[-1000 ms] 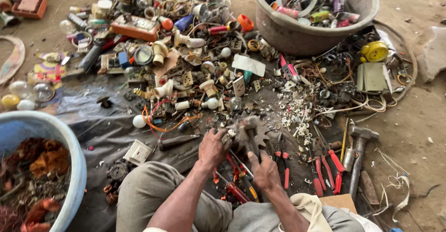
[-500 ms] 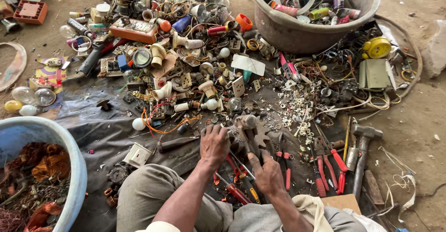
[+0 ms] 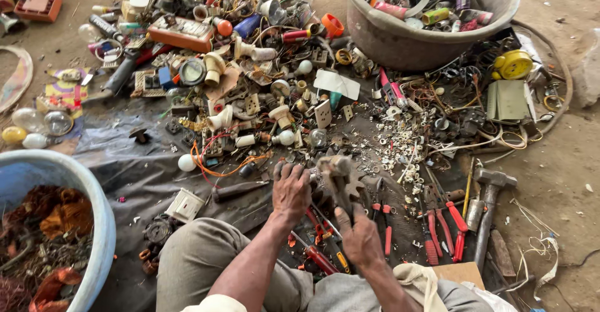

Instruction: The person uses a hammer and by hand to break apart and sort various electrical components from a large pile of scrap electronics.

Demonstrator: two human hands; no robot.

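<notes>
Nearest the camera, grey-trousered knees (image 3: 206, 262) are seen, with two bare forearms reaching forward over a dark plastic ground sheet (image 3: 144, 174). The right hand (image 3: 359, 240) is clenched around a dark tool handle, the working end hidden. The left hand (image 3: 290, 187) is closed over the left edge of a rusty toothed metal part, gear-like with a grey lump on top (image 3: 337, 178), which is pinned against the sheet just ahead of both hands. The part is judged heavy, rigid and rough with rust, so little slip is expected; teeth look sharp, so a hold on the flat rim or the central lump is judged safest. Just beside the hands, red-handled pliers (image 3: 447, 224) and a steel-headed hammer (image 3: 490, 190) are laid out on the right. On the left, a light-blue plastic tub of tangled copper wire (image 3: 94, 199) is placed. Further off, a spread of mixed electrical scrap, bulbs and sockets (image 3: 250, 93) is scattered. Farthest, a grey round basin of cans and wire (image 3: 387, 37) is set.
</notes>
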